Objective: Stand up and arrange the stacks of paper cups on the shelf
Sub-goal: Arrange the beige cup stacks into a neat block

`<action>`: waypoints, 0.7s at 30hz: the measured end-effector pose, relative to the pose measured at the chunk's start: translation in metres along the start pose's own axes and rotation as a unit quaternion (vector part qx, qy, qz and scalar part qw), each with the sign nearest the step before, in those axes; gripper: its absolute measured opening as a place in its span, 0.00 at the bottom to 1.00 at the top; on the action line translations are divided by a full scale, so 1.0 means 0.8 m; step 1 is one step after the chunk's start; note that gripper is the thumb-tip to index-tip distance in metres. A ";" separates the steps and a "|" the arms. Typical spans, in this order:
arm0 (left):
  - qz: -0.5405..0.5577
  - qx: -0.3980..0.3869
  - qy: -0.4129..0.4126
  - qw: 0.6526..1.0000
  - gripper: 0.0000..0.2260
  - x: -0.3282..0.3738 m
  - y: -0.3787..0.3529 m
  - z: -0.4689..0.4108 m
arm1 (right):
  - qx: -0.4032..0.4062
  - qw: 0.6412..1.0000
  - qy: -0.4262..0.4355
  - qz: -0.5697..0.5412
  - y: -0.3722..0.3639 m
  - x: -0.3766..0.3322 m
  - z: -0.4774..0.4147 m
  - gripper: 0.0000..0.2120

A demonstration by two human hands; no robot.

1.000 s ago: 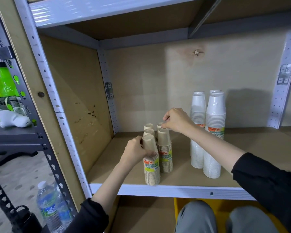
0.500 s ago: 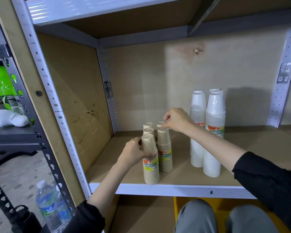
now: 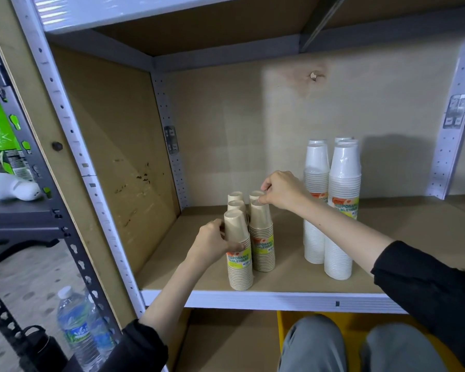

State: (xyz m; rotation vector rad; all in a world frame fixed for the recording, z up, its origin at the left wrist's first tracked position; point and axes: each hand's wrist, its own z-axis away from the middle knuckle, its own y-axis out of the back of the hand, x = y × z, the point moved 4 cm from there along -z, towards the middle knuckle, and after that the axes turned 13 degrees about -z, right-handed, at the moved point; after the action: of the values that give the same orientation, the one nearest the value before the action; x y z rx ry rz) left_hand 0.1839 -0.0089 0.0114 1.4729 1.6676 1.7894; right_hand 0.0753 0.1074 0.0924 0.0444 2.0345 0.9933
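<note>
Hands [image 3: 212, 242] unmoved | brown cup stacks [image 3: 239, 251] unchanged, upright

A storeroom: bare metal shelving [image 3: 266, 300] holds wrapped cup stacks [image 3: 342, 210], with bottled water [image 3: 75, 328] on the floor.

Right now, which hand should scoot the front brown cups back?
Probably the left hand: it already holds the side of the front brown cups. The right hand is busy atop the next stack.
</note>
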 end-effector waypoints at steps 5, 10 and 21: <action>-0.018 -0.015 0.000 1.000 0.25 0.002 0.002 0.000 | -0.002 1.000 -0.005 -0.002 -0.002 0.002 0.000 0.17; -0.039 -0.008 -0.007 0.999 0.26 0.008 0.013 0.002 | -0.002 1.000 0.000 0.010 -0.002 -0.001 0.000 0.19; -0.066 0.071 -0.034 0.995 0.21 0.027 0.053 0.011 | 0.002 1.000 0.017 0.022 0.003 -0.014 0.006 0.16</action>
State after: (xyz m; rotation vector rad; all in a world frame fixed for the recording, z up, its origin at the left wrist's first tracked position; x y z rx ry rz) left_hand 0.1994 0.0003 0.0561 1.4261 1.8438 1.5628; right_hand 0.0847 0.1076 0.0996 0.0749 2.0749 1.0231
